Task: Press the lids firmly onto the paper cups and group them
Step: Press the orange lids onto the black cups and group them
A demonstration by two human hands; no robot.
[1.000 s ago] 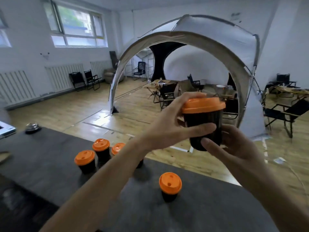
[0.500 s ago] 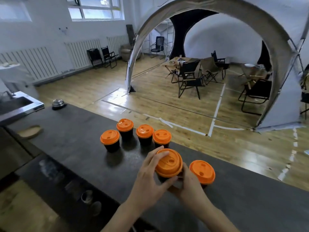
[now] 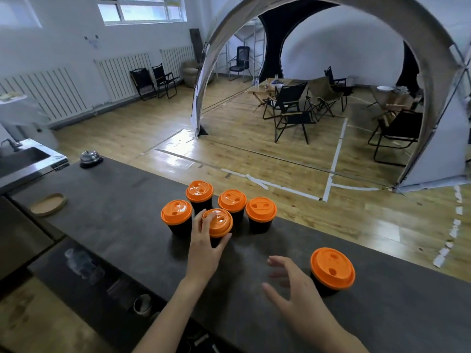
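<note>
Lidded paper cup point(image 3: 218, 222), lifted a second ago, now stands on the dark surface point(image 3: 122, 215) among four others point(image 3: 260, 210), gripped by the left hand point(image 3: 204, 248). The right hand point(image 3: 293, 289) has let go and hovers, fingers spread, beside the lone sixth cup point(image 3: 332, 268), probably next to join.

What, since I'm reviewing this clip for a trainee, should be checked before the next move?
1. Grip: left hand holds the front cup, set against the group: ok.
2. Its lid fully pressed down: cannot tell.
3. The four other grouped cups upright and lidded: ok.
4. All cups grouped: not ok, the lone cup stands apart at the right.
5. Right hand free to fetch it: ok, open and beside the lone cup.
6. Counter between lone cup and group bare: ok.
</note>
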